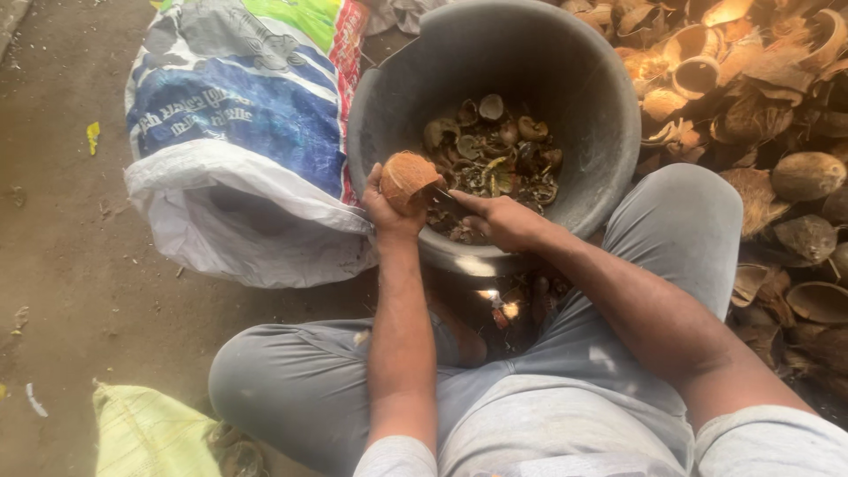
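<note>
Gripping a brown, fibrous coconut half (408, 179) from below, the left hand (389, 212) wraps its fingers around the shell's outer curve and holds it just over the near rim of a large dark grey bucket (601, 106). The right hand (505, 221) is closed around a dark-handled tool (444, 200), probably a knife, whose tip meets the coconut's edge; the blade itself is too small and shadowed to make out clearly. Both hands sit close together, nearly touching at the coconut.

Inside the bucket lies a shallow heap of dark, curled coconut pieces (490, 150) covering part of the bottom. The bucket stands between the person's bent knees, clad in grey trousers (689, 212), and both forearms reach forward over the lap.

Left of the bucket, touching its side, slumps a woven plastic sack (238, 115) printed in blue, green and white, its mouth folded open. To the right, a pile of empty coconut shells and husks (760, 88) spreads across the ground beside the right knee. A pale yellow-green sack (146, 433) lies on the bare dirt floor (62, 247) near the left knee.
</note>
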